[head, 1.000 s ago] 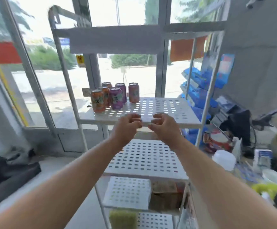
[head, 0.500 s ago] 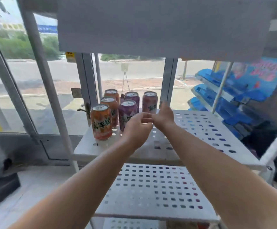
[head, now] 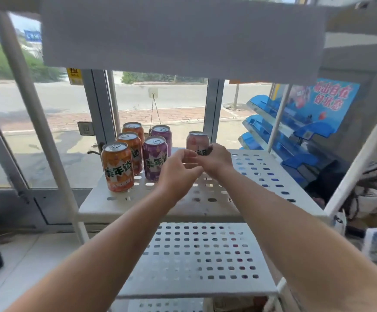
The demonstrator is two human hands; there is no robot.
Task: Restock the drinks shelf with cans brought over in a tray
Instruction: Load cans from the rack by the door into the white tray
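Note:
Six drink cans stand at the back left of the white perforated shelf (head: pixel 261 176). Three orange cans (head: pixel 117 170) form the left column, with two purple cans (head: pixel 154 161) beside them. A pink can (head: pixel 197 140) stands a little apart to the right. My right hand (head: pixel 219 159) curls round the lower part of the pink can. My left hand (head: pixel 178 174) hovers just left of it, fingers loosely curled and holding nothing. No tray is in view.
A lower perforated shelf (head: pixel 205 255) lies beneath. White uprights (head: pixel 36 113) frame the unit and a grey panel (head: pixel 183 34) hangs overhead. Glass doors stand behind, and a blue display rack (head: pixel 284 136) is at the right.
Both hands have moved from the shelf's front edge forward over it to the pink can, and my right hand has closed round that can. The view has come nearer.

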